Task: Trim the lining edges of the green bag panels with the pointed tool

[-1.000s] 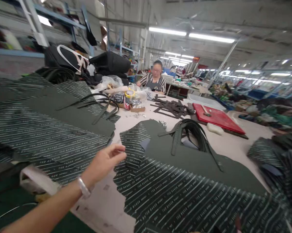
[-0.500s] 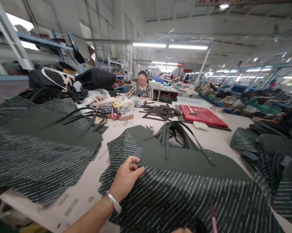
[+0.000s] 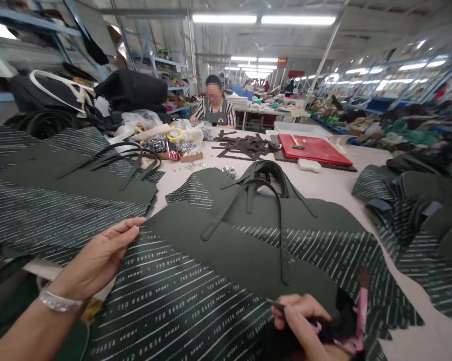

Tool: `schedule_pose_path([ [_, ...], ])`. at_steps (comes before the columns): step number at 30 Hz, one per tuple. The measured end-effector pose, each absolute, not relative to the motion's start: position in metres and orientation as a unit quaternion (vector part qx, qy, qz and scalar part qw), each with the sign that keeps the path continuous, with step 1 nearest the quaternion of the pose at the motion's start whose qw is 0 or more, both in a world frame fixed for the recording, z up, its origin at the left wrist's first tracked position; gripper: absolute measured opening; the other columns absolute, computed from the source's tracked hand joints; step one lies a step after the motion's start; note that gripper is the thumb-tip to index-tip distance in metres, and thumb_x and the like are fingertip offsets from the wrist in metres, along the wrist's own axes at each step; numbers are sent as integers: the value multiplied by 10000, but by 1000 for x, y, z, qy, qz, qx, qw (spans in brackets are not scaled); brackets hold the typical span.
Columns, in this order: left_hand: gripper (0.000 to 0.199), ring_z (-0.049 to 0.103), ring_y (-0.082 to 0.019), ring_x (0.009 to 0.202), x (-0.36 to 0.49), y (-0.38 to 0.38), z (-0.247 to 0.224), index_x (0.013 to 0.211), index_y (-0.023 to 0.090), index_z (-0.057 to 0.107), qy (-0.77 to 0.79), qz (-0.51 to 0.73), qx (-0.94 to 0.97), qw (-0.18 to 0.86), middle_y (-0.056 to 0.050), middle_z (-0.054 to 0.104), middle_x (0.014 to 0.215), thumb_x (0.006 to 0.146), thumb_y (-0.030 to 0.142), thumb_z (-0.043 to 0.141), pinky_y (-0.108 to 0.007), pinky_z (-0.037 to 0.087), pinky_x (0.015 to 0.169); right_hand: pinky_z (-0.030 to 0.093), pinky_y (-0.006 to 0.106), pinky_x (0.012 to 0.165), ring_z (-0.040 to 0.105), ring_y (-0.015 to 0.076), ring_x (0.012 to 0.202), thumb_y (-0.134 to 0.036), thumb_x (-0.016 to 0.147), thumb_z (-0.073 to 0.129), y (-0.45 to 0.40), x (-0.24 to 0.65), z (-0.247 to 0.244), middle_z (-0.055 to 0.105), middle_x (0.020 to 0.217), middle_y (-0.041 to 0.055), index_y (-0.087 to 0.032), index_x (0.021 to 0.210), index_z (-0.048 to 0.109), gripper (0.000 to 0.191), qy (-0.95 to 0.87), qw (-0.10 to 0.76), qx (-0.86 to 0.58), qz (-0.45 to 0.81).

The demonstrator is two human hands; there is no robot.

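My left hand (image 3: 107, 253), with a silver bracelet at the wrist, pinches the left edge of a dark green bag panel (image 3: 195, 296) printed with white diagonal stripes and lettering. The panel has a plain upper band and a strap handle (image 3: 226, 208), and it is lifted toward me. My right hand (image 3: 304, 323) is closed on a small pointed metal tool (image 3: 275, 304) close to the panel's printed part; its exact kind is unclear. Against that hand are a bunched black thing (image 3: 346, 308) and a pink-handled tool with a brown tip (image 3: 362, 301).
More striped panels with handles lie stacked beneath, in a pile (image 3: 71, 195) on the left and another pile (image 3: 432, 210) on the right. Farther back are dark strips (image 3: 244, 146), a hammer (image 3: 297, 145) on a red board (image 3: 316, 154), and a seated person (image 3: 213, 108).
My left hand has moved left and now holds up a panel drawn toward me from the stack. My right hand has come up into view with the pointed tool. The view has tilted down.
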State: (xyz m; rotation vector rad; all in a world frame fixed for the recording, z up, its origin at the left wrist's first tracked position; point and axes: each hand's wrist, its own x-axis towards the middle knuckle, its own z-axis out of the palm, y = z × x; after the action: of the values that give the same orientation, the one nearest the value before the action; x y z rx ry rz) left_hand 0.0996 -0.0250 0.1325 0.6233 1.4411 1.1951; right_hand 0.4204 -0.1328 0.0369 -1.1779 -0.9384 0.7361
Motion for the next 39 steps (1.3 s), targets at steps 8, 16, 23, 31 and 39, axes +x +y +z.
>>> schedule_pose_path([
  [8,102,744,-249,745,143,-95,76,769,105,753,564,454,-6,690,-105,789,794,810,58,673,-387,601,820,490,277,610,621,169,632,-350,905,675,-121,388,14,610,580,-7,-202,577,607,367,-452,582,-585,340],
  [16,94,725,-214,752,211,-81,65,833,75,771,498,420,-48,757,-141,791,939,835,151,716,-332,615,753,533,275,675,677,171,712,-263,938,628,-124,382,13,661,685,2,-206,662,612,283,-522,543,-600,269],
  [23,287,726,-236,790,215,-76,55,836,30,764,518,381,-72,762,-164,777,867,950,216,578,-349,596,807,523,217,655,677,129,709,-195,927,615,-123,375,19,656,701,-17,-208,671,619,256,-515,537,-620,248],
  [31,274,700,-288,1047,210,-84,52,906,60,779,497,372,-93,778,-141,787,916,941,272,609,-395,519,1012,510,188,684,663,102,707,-161,905,627,-123,373,20,645,687,-34,-206,655,599,255,-503,537,-625,260],
  [39,260,675,-278,1102,208,-85,55,876,98,788,482,354,-130,791,-108,789,874,942,277,611,-395,461,1062,510,167,635,665,92,658,-156,894,622,-121,372,21,649,668,-29,-202,638,594,261,-514,525,-636,236],
])
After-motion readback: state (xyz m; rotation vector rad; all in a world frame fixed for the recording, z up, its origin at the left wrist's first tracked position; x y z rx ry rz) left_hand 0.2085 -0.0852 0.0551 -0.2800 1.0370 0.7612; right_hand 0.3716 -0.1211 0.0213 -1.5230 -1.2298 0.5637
